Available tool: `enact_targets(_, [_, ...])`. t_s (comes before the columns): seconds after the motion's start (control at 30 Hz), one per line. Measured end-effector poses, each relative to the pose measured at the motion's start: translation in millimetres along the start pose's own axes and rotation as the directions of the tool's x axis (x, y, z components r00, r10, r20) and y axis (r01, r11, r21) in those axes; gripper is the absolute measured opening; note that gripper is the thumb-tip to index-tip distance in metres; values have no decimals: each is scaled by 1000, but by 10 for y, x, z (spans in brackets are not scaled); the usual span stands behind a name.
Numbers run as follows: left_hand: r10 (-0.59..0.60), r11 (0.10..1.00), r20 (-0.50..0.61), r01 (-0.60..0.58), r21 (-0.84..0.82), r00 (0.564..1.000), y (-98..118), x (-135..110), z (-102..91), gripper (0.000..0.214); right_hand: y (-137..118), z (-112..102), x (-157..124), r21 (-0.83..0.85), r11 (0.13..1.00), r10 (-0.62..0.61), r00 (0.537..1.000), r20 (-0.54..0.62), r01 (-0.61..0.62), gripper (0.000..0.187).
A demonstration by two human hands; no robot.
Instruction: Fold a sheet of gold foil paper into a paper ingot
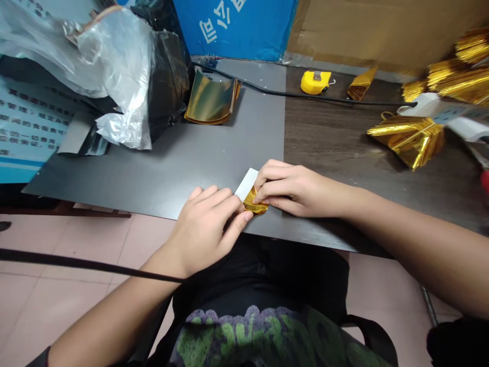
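In the head view, a small gold foil piece (255,206) is held between both hands at the near edge of the grey tabletop (171,163), just in front of the person's body. The left hand (206,227) is closed on it from the near left, thumb and forefinger pinched together at its edge. The right hand (290,189) is curled over it from the right, fingertips pressed down onto the foil and the rest of the fingers folded in. Neither hand is nearer than the other: both are in contact with the piece, which lies in the narrow gap between them. A white end (246,182) of the same piece is seen sticking out on the far side of the fingers, so its long axis appears to run away from the person, leaning slightly left; how much is covered by the fingers cannot be told.

Farther back, well apart from the hands, a curled stack of gold sheets (212,99) is propped against a black bag (168,76) under a clear plastic bag (114,66). A black cable (305,95) is laid across the back of the tabletop, with a yellow tape measure (315,82) just behind it. Folded gold pieces (410,137) are gathered at the far right.
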State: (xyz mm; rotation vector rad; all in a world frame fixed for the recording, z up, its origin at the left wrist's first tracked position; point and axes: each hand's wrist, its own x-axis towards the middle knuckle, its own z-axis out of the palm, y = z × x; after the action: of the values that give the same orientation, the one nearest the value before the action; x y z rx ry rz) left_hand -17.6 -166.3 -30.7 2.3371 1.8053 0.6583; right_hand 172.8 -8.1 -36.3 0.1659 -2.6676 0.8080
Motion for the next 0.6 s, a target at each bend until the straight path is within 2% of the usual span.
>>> enact_targets(0.13, [-58,998,36,58,-5,998,21,-14,-9,32,-110,12,37,29,998,63,997,42,-64,16])
enact_targets(0.2, [-84,996,31,85,-17,996,29,-13,-12,34,-150,48,49,-9,996,93,995,40,-92,23])
enact_targets(0.33, [-120,993,-4,120,5,993,34,-24,2,36,-190,115,57,-95,986,139,990,36,-135,24])
enact_targets(0.43, [-115,992,7,115,45,993,39,-68,12,38,-210,129,54,-133,980,154,988,20,-150,22])
enact_targets(0.6, [-86,996,-8,86,19,996,55,-173,6,25,-259,126,53,-198,969,153,988,2,-149,21])
